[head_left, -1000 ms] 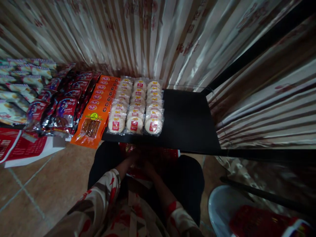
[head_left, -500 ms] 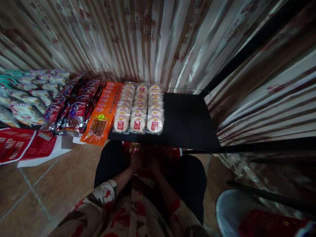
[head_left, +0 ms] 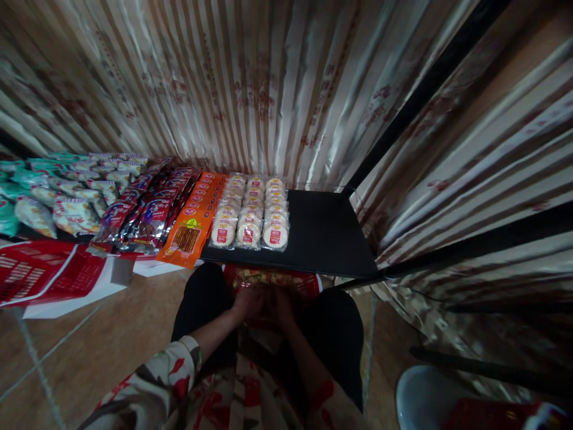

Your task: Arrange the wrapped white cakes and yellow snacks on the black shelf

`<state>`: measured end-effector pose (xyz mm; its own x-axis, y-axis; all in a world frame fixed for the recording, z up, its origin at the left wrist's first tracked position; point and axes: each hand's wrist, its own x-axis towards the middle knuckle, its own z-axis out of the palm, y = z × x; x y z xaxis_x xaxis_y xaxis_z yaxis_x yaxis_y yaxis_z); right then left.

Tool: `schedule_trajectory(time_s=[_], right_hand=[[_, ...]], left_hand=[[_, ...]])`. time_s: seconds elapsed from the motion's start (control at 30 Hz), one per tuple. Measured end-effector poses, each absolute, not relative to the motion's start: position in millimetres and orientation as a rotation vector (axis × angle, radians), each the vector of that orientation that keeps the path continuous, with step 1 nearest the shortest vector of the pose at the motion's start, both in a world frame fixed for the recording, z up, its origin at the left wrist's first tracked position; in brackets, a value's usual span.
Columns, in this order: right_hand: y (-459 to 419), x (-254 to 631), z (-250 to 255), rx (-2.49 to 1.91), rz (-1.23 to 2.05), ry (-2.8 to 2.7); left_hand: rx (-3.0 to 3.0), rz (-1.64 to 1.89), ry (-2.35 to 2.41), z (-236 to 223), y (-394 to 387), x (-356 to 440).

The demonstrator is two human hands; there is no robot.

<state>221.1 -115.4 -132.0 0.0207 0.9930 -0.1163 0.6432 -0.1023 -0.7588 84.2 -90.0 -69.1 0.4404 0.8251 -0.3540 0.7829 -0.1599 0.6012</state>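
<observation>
Both hands are low between my knees, at a red package (head_left: 308, 285) with gold-wrapped pieces (head_left: 264, 276) showing at its far side. My left hand (head_left: 249, 301) reaches over the package from the left, its fingers lost in shadow. Close beside it is my right hand (head_left: 280, 303), darker still, with the fingers hidden. Whether either hand grips a piece cannot be made out. Just beyond them, on a black shelf (head_left: 326, 233), stand three rows of round white crackers (head_left: 249, 230) in clear wrappers with red labels.
Left of the crackers lie an orange snack packet (head_left: 190, 224), dark red packets (head_left: 152, 215) and several white-and-green packets (head_left: 76, 212). A red-and-white carton (head_left: 49, 275) sits below them. Black poles (head_left: 416, 101) and a striped curtain (head_left: 268, 77) border the shelf. A white tub (head_left: 421, 394) stands lower right.
My view has shifted, so the shelf goods sit lower in the picture. More of the red package and its gold pieces shows. Both hands stay close together at the package.
</observation>
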Motion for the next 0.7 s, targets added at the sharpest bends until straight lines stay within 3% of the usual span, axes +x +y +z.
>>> schedule_trajectory(time_s=[0.33, 0.53, 0.7], right_hand=[[-129, 227, -103, -1.822, 0.888, -1.294], [-124, 223, -87, -1.807, 0.974, -0.984], [-121, 210, -78, -1.709, 1.025, -0.919]], left_hand=[[1.952, 0.389, 1.355, -63, -88, 74], [1.608, 0.473, 1.406, -68, -94, 67], [1.268, 0.528, 1.171, -70, -101, 71]])
